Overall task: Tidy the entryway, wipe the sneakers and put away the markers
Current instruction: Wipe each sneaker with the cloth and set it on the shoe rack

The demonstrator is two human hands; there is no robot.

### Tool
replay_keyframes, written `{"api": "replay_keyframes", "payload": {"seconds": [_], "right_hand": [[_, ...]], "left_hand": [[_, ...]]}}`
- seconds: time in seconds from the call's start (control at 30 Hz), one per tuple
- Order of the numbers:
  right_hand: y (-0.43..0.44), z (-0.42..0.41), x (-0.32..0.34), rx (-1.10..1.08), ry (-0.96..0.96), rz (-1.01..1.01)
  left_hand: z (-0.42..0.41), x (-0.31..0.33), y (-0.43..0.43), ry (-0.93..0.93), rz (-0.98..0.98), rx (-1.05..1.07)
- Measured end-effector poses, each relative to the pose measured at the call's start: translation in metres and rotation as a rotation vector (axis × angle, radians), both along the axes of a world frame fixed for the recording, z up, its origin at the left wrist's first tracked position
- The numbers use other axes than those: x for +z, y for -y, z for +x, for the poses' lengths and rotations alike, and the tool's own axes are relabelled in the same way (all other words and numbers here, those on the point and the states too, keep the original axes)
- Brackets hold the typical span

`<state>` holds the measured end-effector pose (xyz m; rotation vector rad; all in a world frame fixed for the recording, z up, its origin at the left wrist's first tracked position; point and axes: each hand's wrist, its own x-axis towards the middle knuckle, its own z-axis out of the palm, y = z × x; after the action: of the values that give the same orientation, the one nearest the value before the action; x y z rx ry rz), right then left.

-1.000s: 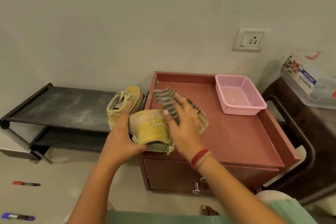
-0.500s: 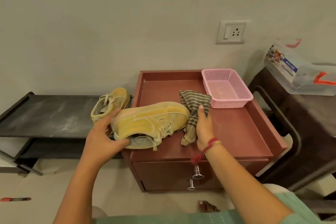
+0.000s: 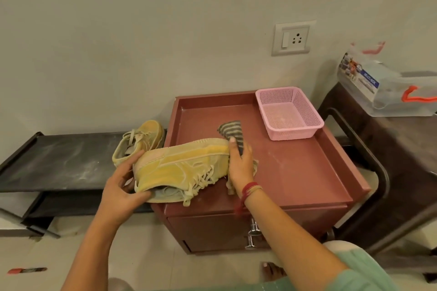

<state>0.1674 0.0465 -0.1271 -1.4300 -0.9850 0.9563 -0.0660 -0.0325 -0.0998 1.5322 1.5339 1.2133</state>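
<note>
Frame centre: left hand [image 3: 123, 186] grips the heel of the yellow sneaker [image 3: 179, 168] lying on its side over the cabinet's [image 3: 307, 172] front-left edge, right hand [image 3: 240, 165] clenches the striped cloth [image 3: 233, 132] against its toe; advise firm heel bracing, short strokes toe-to-heel.

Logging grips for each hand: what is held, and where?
Left hand holds the yellow sneaker at its heel; right hand presses the striped cloth against its toe.

Suede sneaker [image 3: 182, 168], striped cloth rag [image 3: 233, 133]
</note>
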Motion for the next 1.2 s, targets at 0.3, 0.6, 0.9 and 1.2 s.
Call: {"api": "replay_keyframes", "payload": {"seconds": [0.3,0.6,0.9,1.2], "right_hand": [[0.007,0.003,0.043,-0.134,-0.346,0.219],[0.008,-0.014,0.015,0.077,0.526,0.17],[-0.016,0.01,0.027,-0.106,-0.679,-0.016],[0.021,0.052,0.049,0.18,0.068,0.269]], "left_hand": [[-0.008,-0.003,-0.001,0.05,0.003,0.043],[-0.014,-0.009,-0.01,0.09,-0.013,0.035],[-0.009,-0.005,-0.008,0.14,0.004,0.116],[0.015,0.033,-0.017,-0.277,-0.344,0.481]]}}
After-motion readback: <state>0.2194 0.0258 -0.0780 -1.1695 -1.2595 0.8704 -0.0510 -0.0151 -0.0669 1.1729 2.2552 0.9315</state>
